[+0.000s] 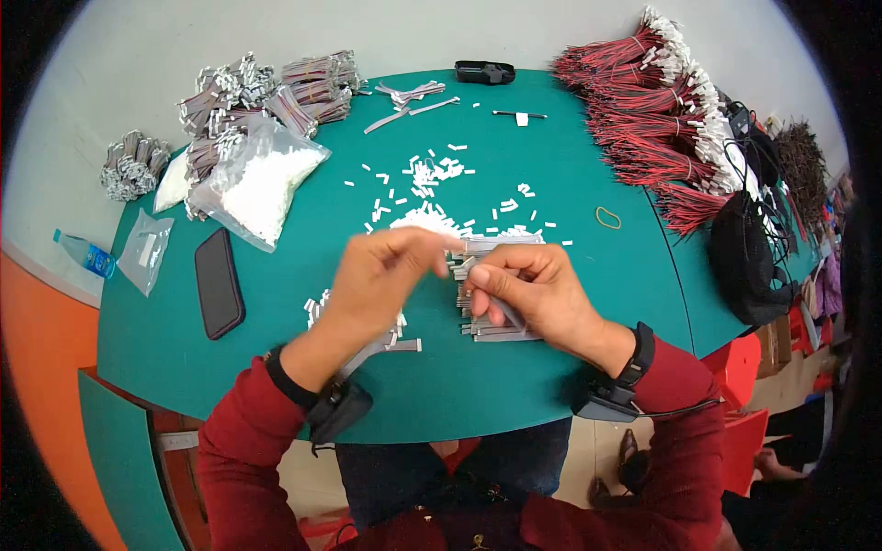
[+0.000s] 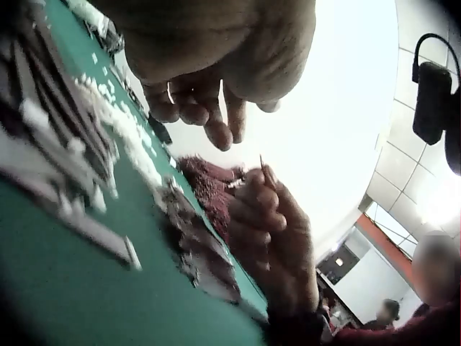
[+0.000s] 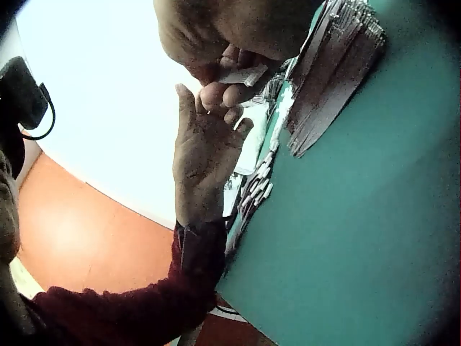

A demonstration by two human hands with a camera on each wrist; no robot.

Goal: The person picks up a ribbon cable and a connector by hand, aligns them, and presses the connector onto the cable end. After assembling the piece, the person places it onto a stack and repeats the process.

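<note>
My right hand (image 1: 547,298) pinches a grey flat ribbon cable (image 1: 509,315) between thumb and fingers. In the right wrist view the white connector end (image 3: 253,75) of that cable pokes out by the fingertips. Close beside it, my left hand (image 1: 377,280) has loosely extended fingers, thumb apart from them, with nothing visible in its grasp. Its fingertips reach right up to the right hand's. Under the right hand lies a stack of ribbon cables (image 3: 335,79). More cables (image 1: 404,346) lie beneath the left hand, partly hidden by it.
Loose white connectors (image 1: 427,220) are scattered beyond the hands. To the left are a phone (image 1: 220,285), a bag of white pieces (image 1: 266,188) and bundled cables (image 1: 225,96). Red-and-black wire bundles (image 1: 634,115), a rubber band (image 1: 607,218) and a black bag (image 1: 749,262) are at the right.
</note>
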